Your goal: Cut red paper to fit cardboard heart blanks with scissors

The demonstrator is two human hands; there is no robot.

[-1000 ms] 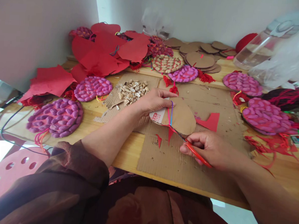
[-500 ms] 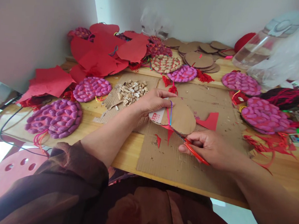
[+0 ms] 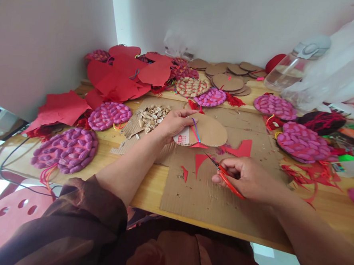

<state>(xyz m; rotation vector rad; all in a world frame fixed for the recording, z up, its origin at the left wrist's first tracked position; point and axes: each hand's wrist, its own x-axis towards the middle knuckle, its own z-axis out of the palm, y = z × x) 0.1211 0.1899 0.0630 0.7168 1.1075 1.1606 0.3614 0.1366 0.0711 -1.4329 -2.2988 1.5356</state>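
My left hand [image 3: 176, 125] grips a rounded cardboard cutout [image 3: 211, 130] by its left part, thumb on top. Pink and blue cords [image 3: 196, 132] run across the cutout, and some red paper [image 3: 199, 146] shows under its near edge. In my right hand [image 3: 242, 174] are red-handled scissors [image 3: 228, 181], their blades pointing at the cutout but apart from it. Red paper scraps [image 3: 199, 162] lie on the cardboard sheet [image 3: 196, 201] below the blades. A larger red scrap [image 3: 242, 148] rests to the right of the cutout.
Peanut shells [image 3: 152, 117] are heaped left of centre. Purple nut-covered discs [image 3: 64, 149] lie on both sides. Red paper sheets [image 3: 117, 75] and stacked cardboard cutouts [image 3: 228, 82] fill the back. A water bottle [image 3: 291, 67] stands at back right beside a plastic bag [image 3: 333, 66].
The scissors have come away from the cutout's near edge, leaving a gap. The cutout is tilted a little flatter and has shifted slightly left. The camera view has moved slightly too.
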